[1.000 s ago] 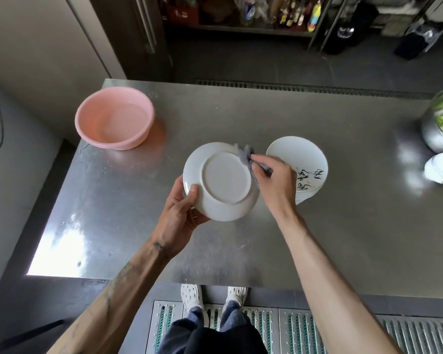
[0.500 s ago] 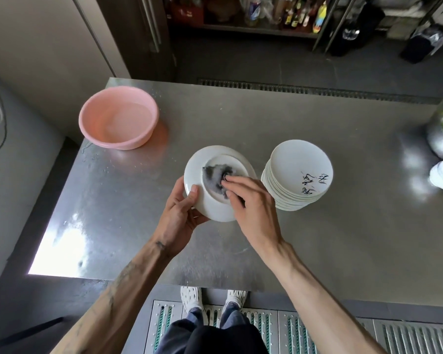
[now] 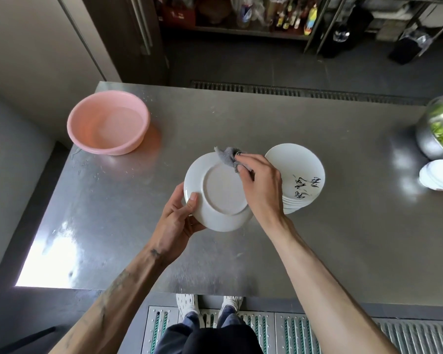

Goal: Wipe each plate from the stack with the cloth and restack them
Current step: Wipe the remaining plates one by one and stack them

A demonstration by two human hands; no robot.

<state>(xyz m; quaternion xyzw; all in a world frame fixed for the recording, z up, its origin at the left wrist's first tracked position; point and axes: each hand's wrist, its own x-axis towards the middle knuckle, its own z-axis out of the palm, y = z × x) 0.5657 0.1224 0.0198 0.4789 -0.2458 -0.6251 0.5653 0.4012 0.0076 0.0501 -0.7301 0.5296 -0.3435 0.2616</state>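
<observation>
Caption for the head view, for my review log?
The left hand holds a white plate underside-up while the right hand rubs a grey cloth on its far rim, beside the plate stack.

Open steel surface (image 3: 343,226) runs along the near edge and in a wide band between the stack of plates (image 3: 299,162) and the metal bowl of greens (image 3: 427,141), which has small white dishes (image 3: 439,175) beside it at the right edge. The pink basin (image 3: 108,123) blocks the far left corner, and the held plate (image 3: 223,195) crowds the stack's left side.

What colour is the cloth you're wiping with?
Grey. The cloth shows best in the head view, gripped by the right hand on the plate.
</observation>
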